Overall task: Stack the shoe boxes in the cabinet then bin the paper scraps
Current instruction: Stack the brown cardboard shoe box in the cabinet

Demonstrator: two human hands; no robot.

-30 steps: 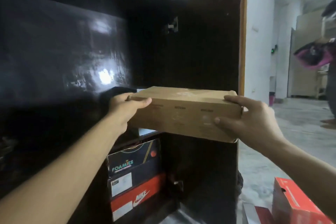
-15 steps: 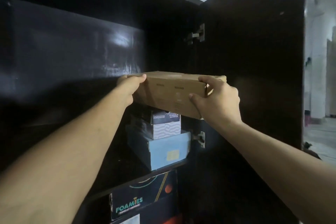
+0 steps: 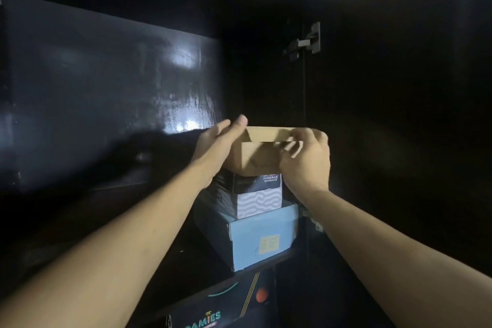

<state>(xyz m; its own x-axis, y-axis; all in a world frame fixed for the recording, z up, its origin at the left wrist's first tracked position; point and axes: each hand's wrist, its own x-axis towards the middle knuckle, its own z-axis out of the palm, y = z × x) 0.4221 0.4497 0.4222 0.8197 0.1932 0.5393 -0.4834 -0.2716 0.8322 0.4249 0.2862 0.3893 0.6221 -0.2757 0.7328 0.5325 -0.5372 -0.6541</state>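
Head view, and I've got the brown cardboard box going onto the top of the stack inside the cabinet. My left hand cups its left end, fingers laid along the side with the thumb up by the top edge. My right hand grips the near right corner, fingers curled over the lid edge. The box sits on, or just above, the black-and-white sandal box; I can't tell whether its full weight is down. That one rests on the wider pale blue box.

Risk now: the lid looks lifted at the front, a dark gap showing under it. If I let go like this it may spring up or sit crooked. The sandal box beneath is narrower than the blue one and turned a little on it, so a push from my right hand could slide the top two backward or skew them. I'd judge a slow, even release is needed, both hands together.

The blue box stands on a dark shelf, with a Foamies box below it. Glossy dark panels all round, a metal hinge at upper right, and a sliver of pale wall above the cabinet top. No paper scraps in sight.
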